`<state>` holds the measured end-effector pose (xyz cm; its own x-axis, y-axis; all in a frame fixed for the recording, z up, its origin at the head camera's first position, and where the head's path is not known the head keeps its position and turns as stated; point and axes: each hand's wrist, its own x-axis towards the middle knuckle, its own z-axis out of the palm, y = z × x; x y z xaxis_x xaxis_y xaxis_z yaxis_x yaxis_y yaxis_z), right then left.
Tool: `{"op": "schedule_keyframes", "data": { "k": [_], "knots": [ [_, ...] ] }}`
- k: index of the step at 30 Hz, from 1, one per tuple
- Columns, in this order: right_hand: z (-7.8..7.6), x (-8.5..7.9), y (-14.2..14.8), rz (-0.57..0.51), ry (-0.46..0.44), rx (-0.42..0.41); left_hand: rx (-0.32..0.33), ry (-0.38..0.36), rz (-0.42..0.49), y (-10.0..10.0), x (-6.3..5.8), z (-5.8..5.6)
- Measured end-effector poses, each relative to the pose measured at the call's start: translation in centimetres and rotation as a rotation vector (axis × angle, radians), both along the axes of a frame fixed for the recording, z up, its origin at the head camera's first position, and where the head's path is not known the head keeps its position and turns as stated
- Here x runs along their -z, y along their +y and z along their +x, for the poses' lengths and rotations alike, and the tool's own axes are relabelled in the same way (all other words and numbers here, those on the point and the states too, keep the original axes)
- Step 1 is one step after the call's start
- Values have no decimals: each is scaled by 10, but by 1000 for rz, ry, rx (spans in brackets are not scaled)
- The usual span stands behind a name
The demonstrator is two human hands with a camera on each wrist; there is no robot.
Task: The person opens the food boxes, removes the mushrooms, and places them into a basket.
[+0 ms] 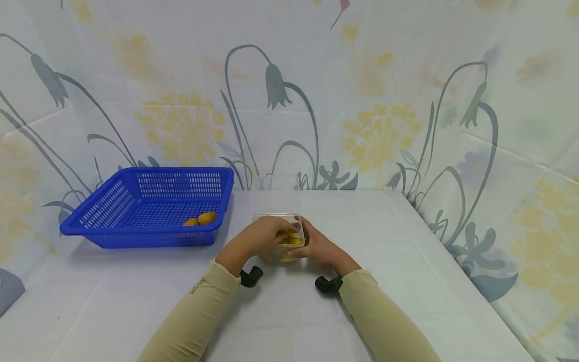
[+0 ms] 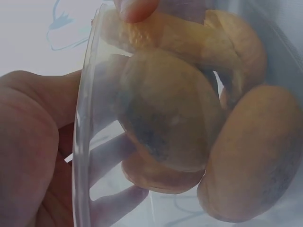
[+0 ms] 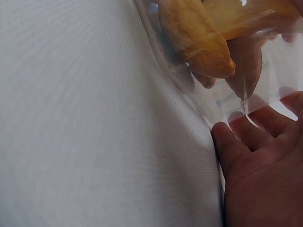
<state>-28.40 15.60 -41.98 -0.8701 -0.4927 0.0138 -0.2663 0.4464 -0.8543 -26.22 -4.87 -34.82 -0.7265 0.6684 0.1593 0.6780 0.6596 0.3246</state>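
A clear plastic box [image 1: 280, 214] stands in the middle of the white table, with several yellow-orange fruits like small mangoes [image 2: 165, 109] inside. My left hand [image 1: 267, 234] reaches over the rim; seen through the wall in the left wrist view, its spread fingers [image 2: 113, 151] lie beside the mangoes, their tips partly hidden. My right hand [image 1: 323, 250] grips the box at its right side, thumb on the near wall. In the right wrist view, the fingers [image 3: 255, 130] of that hand press against the clear plastic, below a mango [image 3: 199, 38] with a pointed tip.
To the left stands a blue perforated basket [image 1: 154, 237] with two mangoes [image 1: 208, 218] in its near right corner. A see-through lid [image 1: 277, 188] rises behind the box. Flower-patterned cloth [image 1: 289, 125] hangs behind the table [image 1: 384, 301] and along its right side.
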Motion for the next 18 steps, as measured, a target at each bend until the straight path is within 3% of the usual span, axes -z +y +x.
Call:
{"op": "schedule_keyframes", "data": {
  "k": [13, 18],
  "knots": [
    [-2, 1, 0, -30, 8, -32, -8, 48, 30, -8, -8, 3],
    [-1, 1, 0, -36, -8, -31, -52, 6, 45, -11, -11, 5]
  ]
}}
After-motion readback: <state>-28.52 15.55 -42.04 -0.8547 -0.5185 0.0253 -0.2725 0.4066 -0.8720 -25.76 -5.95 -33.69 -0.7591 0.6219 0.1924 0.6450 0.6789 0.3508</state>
